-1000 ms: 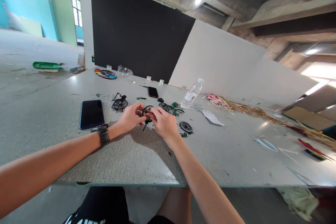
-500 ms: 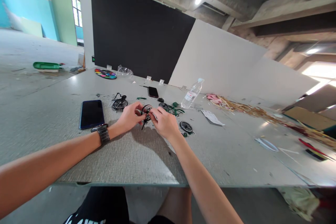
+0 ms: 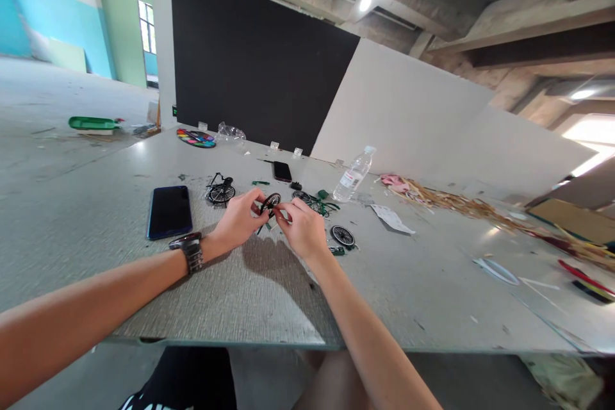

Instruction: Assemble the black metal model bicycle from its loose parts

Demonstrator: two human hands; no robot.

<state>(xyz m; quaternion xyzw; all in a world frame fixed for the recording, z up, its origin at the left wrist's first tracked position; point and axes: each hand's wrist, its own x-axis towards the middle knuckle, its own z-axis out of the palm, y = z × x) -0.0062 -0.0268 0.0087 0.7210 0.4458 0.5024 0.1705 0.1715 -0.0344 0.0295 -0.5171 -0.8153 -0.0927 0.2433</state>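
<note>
A small black toy bicycle wheel (image 3: 270, 202) with thin spokes is held just above the table between my two hands. My left hand (image 3: 243, 214) pinches its left side, and a dark thin part hangs below the fingers. At the wheel's right side, my right hand (image 3: 302, 224) has its thumb and forefinger closed near the hub; whether a small piece is between them is hidden. Left of my hands rests a black toy bicycle part with a wheel (image 3: 221, 192). Behind my right hand lies a green toy bicycle frame (image 3: 317, 204). A loose wheel (image 3: 343, 236) lies to the right.
A large dark phone (image 3: 169, 212) lies at left and a smaller phone (image 3: 282, 171) farther back. A clear bottle (image 3: 354, 174) stands right of centre, by a paper sheet (image 3: 393, 218). Straw strips (image 3: 451, 202) run along the right. A paint palette (image 3: 196, 138) sits at the back left.
The held wheel has tilted and turned slightly between my fingers. Both hands stay closed at it. The whole view has shifted a little.
</note>
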